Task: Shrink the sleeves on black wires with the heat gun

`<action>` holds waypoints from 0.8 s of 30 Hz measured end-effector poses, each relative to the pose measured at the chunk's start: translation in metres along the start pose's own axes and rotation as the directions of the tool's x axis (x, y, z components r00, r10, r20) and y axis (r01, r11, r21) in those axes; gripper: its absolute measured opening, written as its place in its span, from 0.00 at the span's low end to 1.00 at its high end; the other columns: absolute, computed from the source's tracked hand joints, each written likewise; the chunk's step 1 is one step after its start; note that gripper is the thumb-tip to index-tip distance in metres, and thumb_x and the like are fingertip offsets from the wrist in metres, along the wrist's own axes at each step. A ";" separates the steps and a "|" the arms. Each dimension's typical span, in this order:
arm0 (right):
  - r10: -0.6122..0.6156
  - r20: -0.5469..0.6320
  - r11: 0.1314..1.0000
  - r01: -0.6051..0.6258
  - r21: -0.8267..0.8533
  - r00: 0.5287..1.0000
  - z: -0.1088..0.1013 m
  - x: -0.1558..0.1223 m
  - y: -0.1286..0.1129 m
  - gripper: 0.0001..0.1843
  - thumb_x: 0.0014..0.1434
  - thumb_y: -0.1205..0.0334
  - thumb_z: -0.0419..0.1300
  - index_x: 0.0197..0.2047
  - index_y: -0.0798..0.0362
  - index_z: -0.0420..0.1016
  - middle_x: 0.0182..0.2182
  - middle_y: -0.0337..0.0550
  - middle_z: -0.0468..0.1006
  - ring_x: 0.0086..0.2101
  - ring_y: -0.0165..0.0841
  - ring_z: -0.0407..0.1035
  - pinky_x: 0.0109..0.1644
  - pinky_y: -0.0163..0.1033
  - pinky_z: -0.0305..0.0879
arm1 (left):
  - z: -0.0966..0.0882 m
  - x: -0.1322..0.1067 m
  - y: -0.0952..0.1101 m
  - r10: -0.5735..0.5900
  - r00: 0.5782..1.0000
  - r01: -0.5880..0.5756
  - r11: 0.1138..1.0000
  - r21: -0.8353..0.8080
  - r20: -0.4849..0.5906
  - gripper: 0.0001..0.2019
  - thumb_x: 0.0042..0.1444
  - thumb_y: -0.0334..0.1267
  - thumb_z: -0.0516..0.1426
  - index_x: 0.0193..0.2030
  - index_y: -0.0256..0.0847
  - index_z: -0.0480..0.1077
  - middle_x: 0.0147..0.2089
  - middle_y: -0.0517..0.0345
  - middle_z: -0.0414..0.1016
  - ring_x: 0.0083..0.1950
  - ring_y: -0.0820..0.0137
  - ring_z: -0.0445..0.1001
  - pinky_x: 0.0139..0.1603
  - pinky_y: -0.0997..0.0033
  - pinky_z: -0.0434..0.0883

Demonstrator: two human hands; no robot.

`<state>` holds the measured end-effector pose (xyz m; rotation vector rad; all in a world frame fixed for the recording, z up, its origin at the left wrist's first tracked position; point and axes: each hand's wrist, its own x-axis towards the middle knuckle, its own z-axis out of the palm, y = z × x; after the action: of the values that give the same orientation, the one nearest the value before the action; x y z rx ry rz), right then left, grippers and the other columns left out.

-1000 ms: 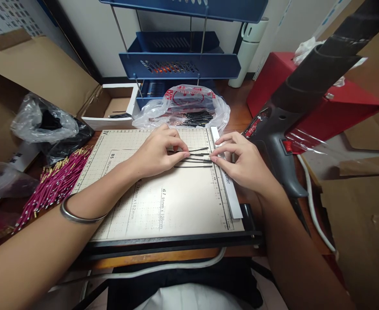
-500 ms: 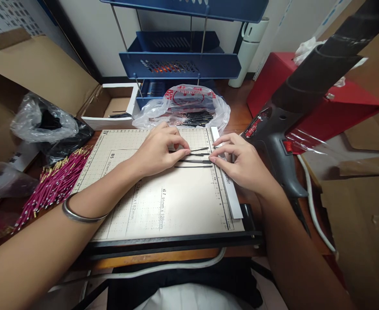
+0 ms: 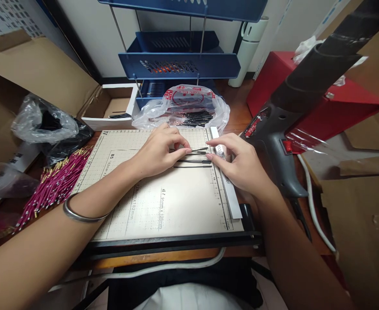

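Note:
Several thin black cords (image 3: 192,161) lie side by side across the cream gridded board of a paper cutter (image 3: 183,198). My left hand (image 3: 166,146) pinches some of them between thumb and fingertips, its palm resting over their left part, which is hidden. At their right ends, beside the white bar (image 3: 230,193) of the cutter, is my right hand (image 3: 237,159). Its thumb and forefinger are apart, the tips close to the cord ends, and nothing shows held between them. Other cords lie loose just below my left fingers.
Behind the board sits a clear plastic bag (image 3: 222,112) with black cords. Magenta cords with gold ends (image 3: 55,185) are heaped at left, near a cardboard box (image 3: 47,64). A heat gun (image 3: 280,142) and a red box (image 3: 334,103) stand at right. A blue rack (image 3: 179,66) rises behind.
My right hand has shifted slightly left, its thumb and forefinger spreading apart around the cord ends. My left hand stays almost still on the cords.

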<state>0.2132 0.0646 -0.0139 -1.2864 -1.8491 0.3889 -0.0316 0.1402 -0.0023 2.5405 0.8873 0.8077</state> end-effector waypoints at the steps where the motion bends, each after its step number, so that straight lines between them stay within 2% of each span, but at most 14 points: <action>1: -0.004 0.007 1.000 0.004 0.006 1.000 0.000 0.000 -0.001 0.09 0.64 0.65 0.70 0.48 0.48 0.84 0.42 0.44 0.85 0.39 0.38 0.74 0.48 0.47 0.70 | 0.000 0.000 0.001 0.013 1.000 -0.013 1.000 -0.006 -0.012 0.09 0.68 0.42 0.64 0.39 0.42 0.84 0.34 0.56 0.76 0.42 0.63 0.69 0.50 0.59 0.65; 4: -0.032 0.013 0.999 0.032 0.017 0.999 -0.001 0.000 -0.005 0.03 0.66 0.65 0.69 0.41 0.48 0.84 0.39 0.42 0.86 0.40 0.38 0.74 0.48 0.46 0.68 | 0.000 0.000 0.004 0.036 0.999 -0.037 0.999 -0.020 -0.016 0.09 0.69 0.42 0.63 0.40 0.42 0.83 0.34 0.56 0.76 0.42 0.63 0.69 0.49 0.60 0.65; 7: -0.027 0.023 1.000 0.026 0.004 0.999 -0.002 0.001 -0.007 0.07 0.67 0.66 0.67 0.36 0.49 0.82 0.34 0.41 0.84 0.39 0.38 0.73 0.46 0.45 0.66 | 0.000 -0.001 0.006 0.040 0.999 -0.040 0.999 -0.033 -0.021 0.09 0.70 0.42 0.63 0.41 0.43 0.84 0.36 0.56 0.78 0.43 0.63 0.71 0.50 0.61 0.66; 10: -0.012 0.025 1.000 0.011 0.014 1.000 -0.001 0.001 -0.009 0.06 0.68 0.66 0.66 0.36 0.49 0.81 0.34 0.41 0.83 0.38 0.37 0.72 0.46 0.44 0.66 | 0.001 -0.001 0.009 0.063 0.997 -0.066 0.996 -0.057 -0.045 0.09 0.69 0.44 0.65 0.45 0.42 0.84 0.42 0.54 0.82 0.48 0.62 0.74 0.54 0.59 0.67; 13: -0.012 0.008 0.999 0.012 0.051 1.000 0.001 0.001 -0.010 0.06 0.68 0.65 0.66 0.37 0.50 0.82 0.34 0.41 0.83 0.37 0.36 0.72 0.45 0.44 0.66 | 0.002 -0.002 0.013 0.090 0.996 -0.092 0.992 -0.087 -0.021 0.08 0.68 0.44 0.66 0.46 0.43 0.84 0.44 0.55 0.86 0.49 0.62 0.76 0.57 0.58 0.66; 16: -0.008 -0.009 0.996 0.008 0.086 1.000 0.004 0.001 -0.010 0.05 0.67 0.65 0.66 0.38 0.51 0.83 0.33 0.42 0.83 0.36 0.36 0.72 0.43 0.43 0.65 | 0.005 -0.002 0.018 0.093 0.995 -0.095 0.991 -0.091 -0.027 0.07 0.70 0.41 0.64 0.43 0.44 0.84 0.41 0.57 0.87 0.46 0.63 0.76 0.55 0.59 0.67; 21: -0.012 -0.043 0.992 0.018 0.126 0.999 0.001 -0.001 -0.012 0.04 0.65 0.65 0.67 0.41 0.50 0.85 0.35 0.42 0.84 0.36 0.36 0.72 0.42 0.43 0.64 | 0.006 -0.002 0.021 0.127 0.985 -0.138 0.986 -0.093 -0.118 0.07 0.69 0.38 0.64 0.41 0.44 0.86 0.38 0.58 0.87 0.40 0.65 0.74 0.50 0.60 0.68; 24: -0.013 -0.060 0.993 0.020 0.118 0.998 -0.002 -0.002 -0.012 0.08 0.64 0.69 0.64 0.43 0.51 0.85 0.36 0.42 0.84 0.35 0.35 0.71 0.42 0.44 0.63 | 0.006 -0.003 0.020 0.132 0.979 -0.147 0.985 -0.091 -0.157 0.07 0.69 0.38 0.65 0.42 0.45 0.87 0.38 0.58 0.87 0.38 0.66 0.73 0.47 0.60 0.68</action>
<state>0.2069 0.0573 -0.0055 -1.1894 -1.7596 0.4405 -0.0201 0.1224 0.0012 2.4993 0.6966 1.0717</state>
